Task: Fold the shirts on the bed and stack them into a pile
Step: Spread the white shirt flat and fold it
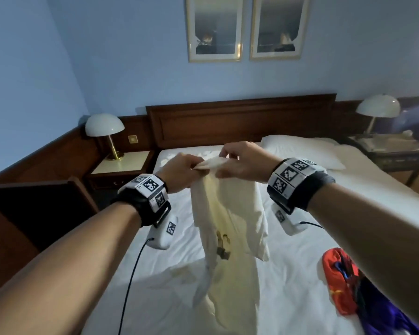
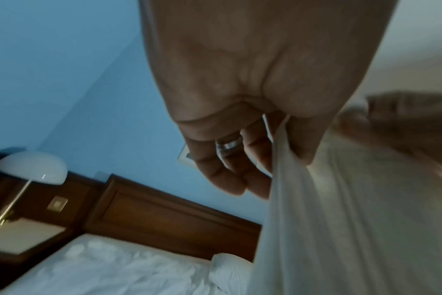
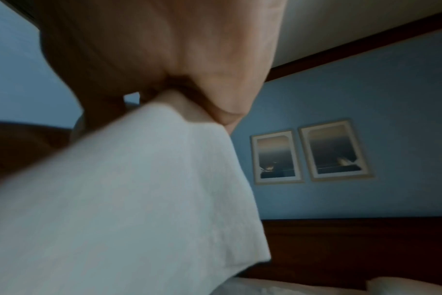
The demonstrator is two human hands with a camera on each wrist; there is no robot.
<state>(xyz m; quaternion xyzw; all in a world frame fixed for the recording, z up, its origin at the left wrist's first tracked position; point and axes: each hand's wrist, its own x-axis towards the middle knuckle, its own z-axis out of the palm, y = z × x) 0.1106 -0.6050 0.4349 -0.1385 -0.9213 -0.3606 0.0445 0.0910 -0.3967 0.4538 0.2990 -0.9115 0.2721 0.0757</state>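
Note:
A cream-white shirt [image 1: 230,213] with a dark printed patch hangs above the bed [image 1: 300,250], its lower end trailing on the sheet. My left hand [image 1: 182,171] and right hand [image 1: 237,163] are raised close together and both pinch the shirt's top edge. In the left wrist view the left hand [image 2: 285,139] grips the pale cloth [image 2: 353,209] between thumb and fingers. The right hand [image 3: 189,83] shows in the right wrist view with the cloth [image 3: 129,209] bunched under its thumb. A red, orange and purple garment [image 1: 348,286] lies crumpled at the bed's near right.
A white pillow [image 1: 300,151] lies at the bed's head against a dark wooden headboard [image 1: 240,119]. Bedside tables with domed lamps [image 1: 104,126] [image 1: 377,107] stand on both sides. A dark wooden piece [image 1: 41,209] is by the bed's left edge.

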